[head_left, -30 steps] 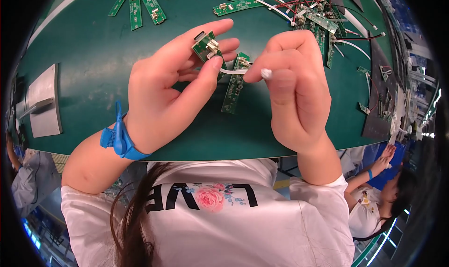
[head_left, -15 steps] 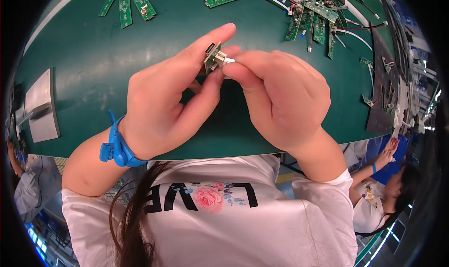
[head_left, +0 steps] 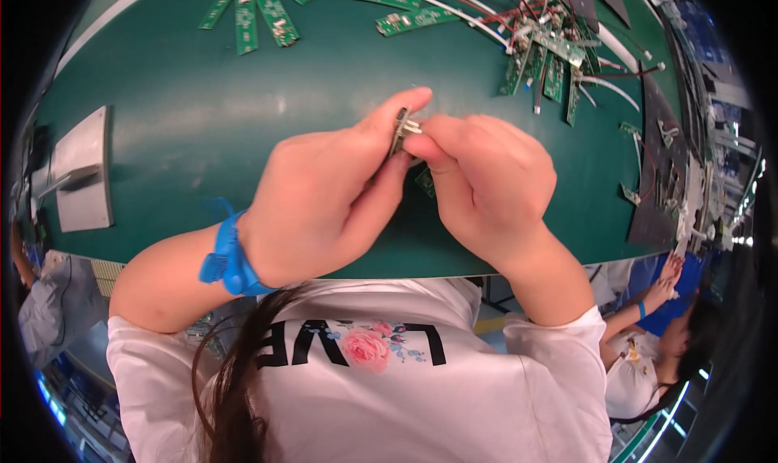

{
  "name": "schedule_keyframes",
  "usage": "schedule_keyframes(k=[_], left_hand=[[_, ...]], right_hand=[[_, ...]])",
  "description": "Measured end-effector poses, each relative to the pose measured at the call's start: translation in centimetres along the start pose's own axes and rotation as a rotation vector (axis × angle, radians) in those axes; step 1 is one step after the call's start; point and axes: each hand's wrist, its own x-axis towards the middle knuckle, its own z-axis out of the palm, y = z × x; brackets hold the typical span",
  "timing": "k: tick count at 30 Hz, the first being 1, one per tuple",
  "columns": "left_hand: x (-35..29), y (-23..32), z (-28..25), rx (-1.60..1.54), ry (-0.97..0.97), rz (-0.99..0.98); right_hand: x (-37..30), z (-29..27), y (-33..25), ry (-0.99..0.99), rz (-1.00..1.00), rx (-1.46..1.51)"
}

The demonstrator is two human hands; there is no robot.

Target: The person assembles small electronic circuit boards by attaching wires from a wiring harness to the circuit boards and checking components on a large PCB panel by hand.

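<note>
My left hand, with a blue strap on its wrist, is closed on a small circuit board. The board is turned almost edge-on between thumb and fingers, above the green table. Facing it, my right hand pinches a small white plug with thumb and forefinger at the socket on the board's right side. The fingertips partly cover the plug, so I cannot tell how deep it sits. Part of a green board shows below the right thumb.
Several narrow green circuit boards lie fanned out at the far left and middle. A heap of boards with white, red and black wires is at the far right. A metal plate stands at the left, a dark mat at the right. Another person is at the right.
Both hands have come slightly nearer to me, the left one also to the right. The board has turned more edge-on. The plug stays pinched at the socket.
</note>
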Motion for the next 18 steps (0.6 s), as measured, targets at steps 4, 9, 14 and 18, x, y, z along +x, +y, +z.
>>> schedule_keyframes(k=[4,9,14,18], left_hand=[[0.3,0.6,0.2,-0.029,0.08,0.089],[0.9,-0.3,-1.7,0.1,0.07,0.092],[2.5,-4.1,-7.8,0.624,0.261,0.245],[2.7,-6.6,-8.0,0.652,0.12,0.051]], right_hand=[[0.0,0.0,-0.6,0.077,0.05,0.007],[-1.2,-4.4,1.6,0.16,0.418,0.051],[-7.5,-17.4,10.1,0.281,0.756,-0.359],[-10.4,-21.1,13.2,0.183,0.687,-0.881]])
